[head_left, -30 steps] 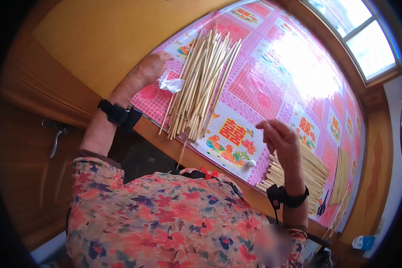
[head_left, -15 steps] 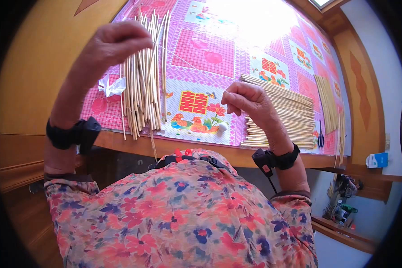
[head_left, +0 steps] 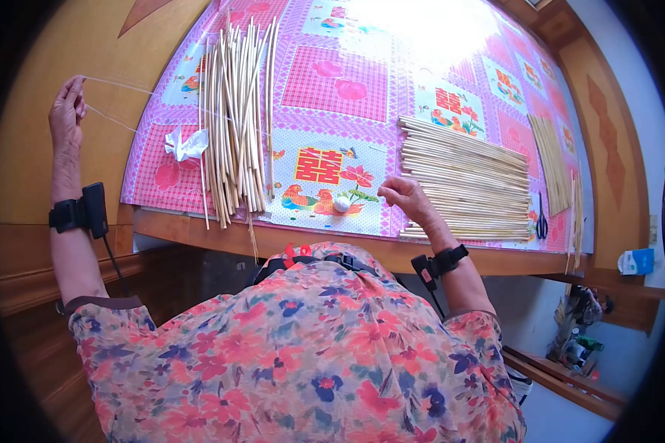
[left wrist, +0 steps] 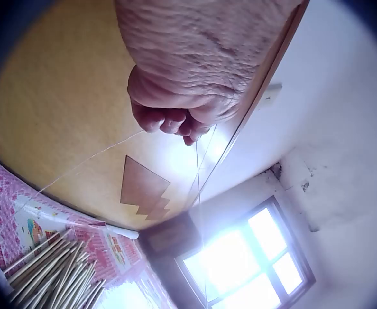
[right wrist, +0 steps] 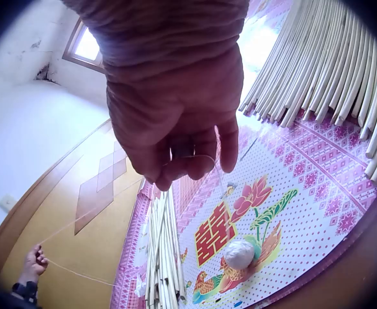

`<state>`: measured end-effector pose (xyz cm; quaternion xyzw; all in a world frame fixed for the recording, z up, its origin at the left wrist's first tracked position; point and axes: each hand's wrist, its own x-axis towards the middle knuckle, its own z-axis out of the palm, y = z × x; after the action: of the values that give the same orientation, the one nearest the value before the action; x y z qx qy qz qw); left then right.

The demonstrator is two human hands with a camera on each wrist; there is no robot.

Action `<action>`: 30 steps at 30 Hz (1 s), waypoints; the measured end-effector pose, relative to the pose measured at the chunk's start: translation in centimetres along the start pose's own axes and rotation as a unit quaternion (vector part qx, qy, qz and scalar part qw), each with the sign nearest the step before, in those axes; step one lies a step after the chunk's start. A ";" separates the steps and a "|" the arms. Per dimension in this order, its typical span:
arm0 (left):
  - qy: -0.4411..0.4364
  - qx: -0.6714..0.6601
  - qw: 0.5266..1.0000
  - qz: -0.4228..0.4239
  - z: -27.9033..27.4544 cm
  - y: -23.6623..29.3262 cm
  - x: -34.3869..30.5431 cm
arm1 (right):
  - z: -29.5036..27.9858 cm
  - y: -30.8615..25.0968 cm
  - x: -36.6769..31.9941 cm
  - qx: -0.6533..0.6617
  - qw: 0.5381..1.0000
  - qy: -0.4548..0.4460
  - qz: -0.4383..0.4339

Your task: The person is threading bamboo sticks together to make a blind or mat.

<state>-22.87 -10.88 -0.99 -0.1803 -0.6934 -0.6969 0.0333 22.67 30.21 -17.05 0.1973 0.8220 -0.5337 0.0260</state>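
Out past the table's left side, my left hand (head_left: 68, 118) holds a thin white thread (head_left: 114, 81) in curled fingers. Two strands run from it toward the table, also seen in the left wrist view. My right hand (head_left: 406, 198) is raised over the front of the table, thumb and fingertips pinching the same thread, which loops over the fingers in the right wrist view. Just left of that hand, a white ball of thread (right wrist: 239, 255) rests on the patterned tablecloth (head_left: 325, 140). Between the hands lies a loose bundle of thin pale sticks (head_left: 236, 118).
A crumpled white scrap (head_left: 186, 144) lies left of the bundle. On the right are a flat row of sticks (head_left: 465, 181), a smaller pile of sticks (head_left: 548, 166) and dark-handled scissors (head_left: 541, 225). The wooden table edge (head_left: 332, 242) runs close to my body.
My left hand has swung from over the stick bundle far out to the left, drawing the thread long. The right hand has lowered slightly. The thread ball has shifted left on the cloth.
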 end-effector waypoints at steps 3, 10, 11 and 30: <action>0.043 0.013 0.999 0.013 -3.6 -2.2 2.2 | -0.1 1.6 -0.5 -0.022 1.000 0.003 0.012; 0.098 0.225 0.969 -0.001 -4.3 -3.3 2.6 | 1.9 3.2 -3.9 -0.005 0.994 -0.079 0.070; 0.090 0.295 0.951 -0.006 -3.5 -3.3 2.4 | 1.9 4.1 -4.6 -0.015 0.993 -0.086 0.073; -0.413 0.567 0.633 0.326 33.1 -9.0 -12.5 | 1.5 1.4 -8.8 -0.200 0.980 -0.012 -0.012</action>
<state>-7.07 19.30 -14.19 -0.6093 -0.7894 0.0372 0.0643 30.99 26.73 -16.71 0.1715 0.9141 -0.3611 0.0685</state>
